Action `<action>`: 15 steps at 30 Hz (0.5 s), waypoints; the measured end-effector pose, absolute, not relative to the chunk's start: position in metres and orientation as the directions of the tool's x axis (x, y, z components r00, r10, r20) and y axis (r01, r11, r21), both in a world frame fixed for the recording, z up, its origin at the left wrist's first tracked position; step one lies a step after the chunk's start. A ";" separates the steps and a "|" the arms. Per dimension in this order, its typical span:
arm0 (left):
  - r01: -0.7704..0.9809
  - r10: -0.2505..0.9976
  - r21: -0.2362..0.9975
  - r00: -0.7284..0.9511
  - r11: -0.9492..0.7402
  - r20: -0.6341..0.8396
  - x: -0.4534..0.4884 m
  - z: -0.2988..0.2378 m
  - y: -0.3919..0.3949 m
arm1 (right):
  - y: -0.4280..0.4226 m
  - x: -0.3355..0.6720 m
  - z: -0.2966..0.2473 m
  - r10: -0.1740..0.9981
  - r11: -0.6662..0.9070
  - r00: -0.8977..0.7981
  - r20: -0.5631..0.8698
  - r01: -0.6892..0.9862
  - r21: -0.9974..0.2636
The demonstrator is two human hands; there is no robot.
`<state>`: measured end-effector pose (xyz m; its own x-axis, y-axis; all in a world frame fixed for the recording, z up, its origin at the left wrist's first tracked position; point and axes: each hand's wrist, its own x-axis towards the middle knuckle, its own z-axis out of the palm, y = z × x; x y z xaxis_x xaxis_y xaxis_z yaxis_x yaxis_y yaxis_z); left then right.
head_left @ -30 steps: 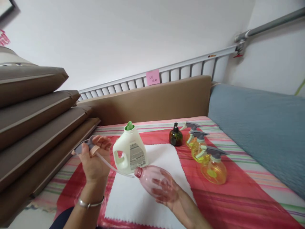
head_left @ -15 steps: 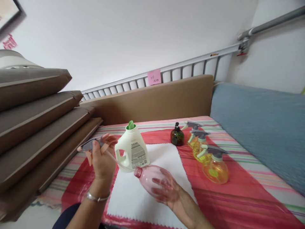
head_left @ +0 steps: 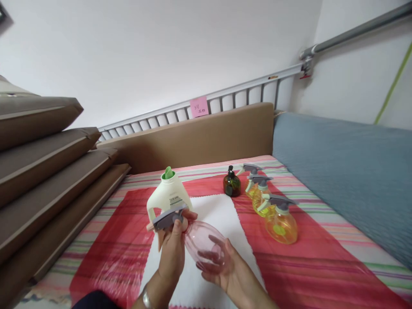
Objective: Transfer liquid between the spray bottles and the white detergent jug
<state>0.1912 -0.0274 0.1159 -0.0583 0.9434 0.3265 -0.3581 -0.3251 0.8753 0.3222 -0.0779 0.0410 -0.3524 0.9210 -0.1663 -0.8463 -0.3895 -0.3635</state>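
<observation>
My left hand is closed around the grey and peach spray head, which sits at the neck of a clear pink bottle. The bottle lies tilted, its neck toward the left. Around its base the fingers of my right hand are wrapped, showing through the clear plastic. I cannot tell whether the head is screwed on. Just behind the spray head stands a pale green jug with its green spout uncapped. A white cloth with a scalloped edge lies beneath.
Several spray bottles with yellow liquid, the nearest one largest, stand at the right. A dark pump bottle is left of them. Red plastic sheeting covers the striped cloth. Stacked brown cushions rise at the left; a blue cushion borders the right.
My left hand has brought the spray head right and down to the pink bottle's neck; its tube, partly outside before, no longer shows outside. The view has shifted slightly right.
</observation>
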 end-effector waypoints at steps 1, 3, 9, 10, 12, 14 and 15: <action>-0.389 0.945 0.865 -0.055 -0.317 0.322 0.192 0.118 -0.027 | -0.078 0.321 0.041 0.909 -0.417 -0.374 -0.186 -0.831 -0.367; -0.423 0.951 0.855 -0.056 -0.300 0.305 0.194 0.121 -0.026 | -0.079 0.319 0.041 0.882 -0.471 -0.420 -0.214 -0.798 -0.375; -0.446 0.959 0.853 -0.051 -0.272 0.279 0.194 0.119 -0.025 | -0.080 0.318 0.046 0.847 -0.532 -0.478 -0.234 -0.760 -0.372; -0.469 0.959 0.840 -0.057 -0.272 0.278 0.194 0.118 -0.025 | -0.080 0.318 0.047 0.845 -0.534 -0.477 -0.240 -0.757 -0.376; -0.524 0.963 0.812 -0.069 -0.259 0.262 0.194 0.118 -0.024 | -0.080 0.318 0.048 0.848 -0.529 -0.468 -0.247 -0.754 -0.389; -0.561 0.961 0.782 -0.118 -0.271 0.249 0.193 0.117 -0.023 | -0.080 0.317 0.048 0.867 -0.497 -0.431 -0.250 -0.765 -0.409; -0.566 0.957 0.772 -0.158 -0.289 0.243 0.193 0.117 -0.022 | -0.080 0.317 0.047 0.883 -0.469 -0.399 -0.248 -0.775 -0.423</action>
